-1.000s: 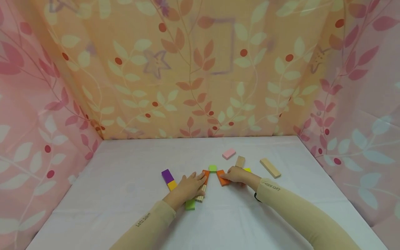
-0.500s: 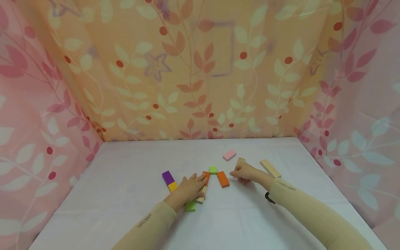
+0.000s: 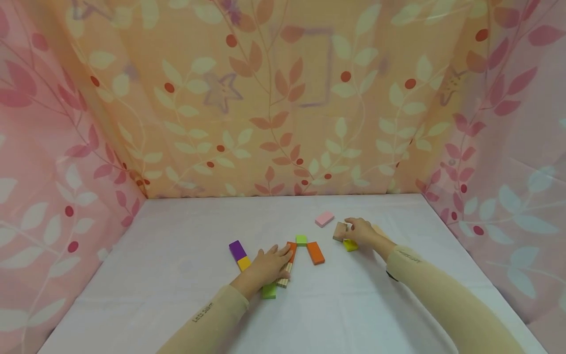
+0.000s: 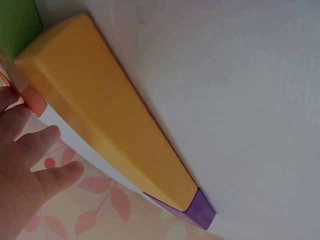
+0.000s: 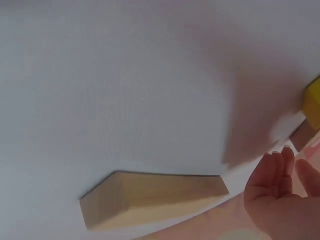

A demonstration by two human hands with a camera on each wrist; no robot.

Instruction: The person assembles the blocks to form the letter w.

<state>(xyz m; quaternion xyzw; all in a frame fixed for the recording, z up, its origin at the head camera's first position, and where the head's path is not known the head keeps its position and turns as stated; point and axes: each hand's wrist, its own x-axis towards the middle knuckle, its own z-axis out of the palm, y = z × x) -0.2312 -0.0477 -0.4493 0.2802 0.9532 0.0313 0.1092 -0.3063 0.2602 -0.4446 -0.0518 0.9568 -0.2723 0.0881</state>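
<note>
In the head view my left hand [image 3: 265,265] lies with spread fingers over an orange block [image 3: 291,247] and a striped wooden block [image 3: 283,281]. A green block [image 3: 268,291] shows under its wrist side. The left wrist view has a long yellow-orange block [image 4: 110,110] beside this hand, with a purple block [image 4: 201,211] at its far end. My right hand [image 3: 362,232] hovers at a plain wooden block [image 3: 339,231] and a yellow block [image 3: 351,245]. Its thumb stands apart from the fingers [image 5: 270,172] in the right wrist view, with nothing seen between them.
A second orange block [image 3: 316,253] and a small green block [image 3: 301,240] lie between the hands. Farther back is a pink block [image 3: 325,219]. A long pale wooden block [image 5: 155,197] lies right of my right hand. Patterned cloth [image 3: 283,123] walls the white table.
My right hand has left the right-hand orange block and moved right and back, to the plain wooden and yellow blocks. It now mostly covers the long pale block. The left hand stays put.
</note>
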